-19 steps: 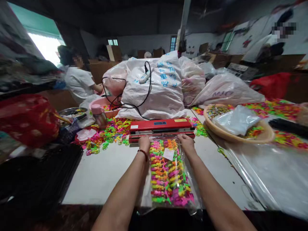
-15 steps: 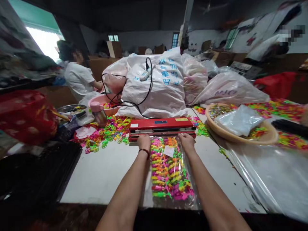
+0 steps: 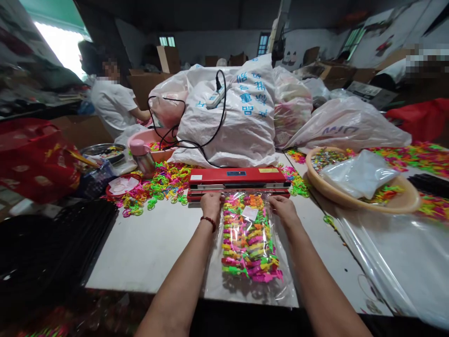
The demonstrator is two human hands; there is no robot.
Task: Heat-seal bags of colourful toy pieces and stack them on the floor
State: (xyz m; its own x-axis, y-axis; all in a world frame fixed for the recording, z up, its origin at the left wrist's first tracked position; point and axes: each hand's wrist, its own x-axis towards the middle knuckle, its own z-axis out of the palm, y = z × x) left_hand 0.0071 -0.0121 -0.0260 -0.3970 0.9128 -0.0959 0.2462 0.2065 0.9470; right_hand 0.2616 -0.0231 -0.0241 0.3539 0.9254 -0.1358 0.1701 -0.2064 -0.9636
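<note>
A clear plastic bag (image 3: pixel 249 243) filled with bright pink, green and orange plastic pieces lies flat on the white table (image 3: pixel 150 248), its open end at the red heat sealer (image 3: pixel 238 181). My left hand (image 3: pixel 210 205) grips the bag's top left corner right against the sealer's jaw. At the top right corner my right hand (image 3: pixel 283 208) holds the bag's edge, a little below the jaw. A small white label sits inside the bag between my hands.
Big white sacks (image 3: pixel 242 117) with a power strip and black cable pile up behind the sealer. Loose coloured rings (image 3: pixel 157 189) lie left of it. A tan basin (image 3: pixel 365 189) and clear sheeting (image 3: pixel 396 262) are on the right. A person in white (image 3: pixel 112 105) sits far left.
The bag has slid forward so its open end reaches the sealer's jaw. My right hand has drawn slightly outward along the bag's edge. The camera tilted down a little.
</note>
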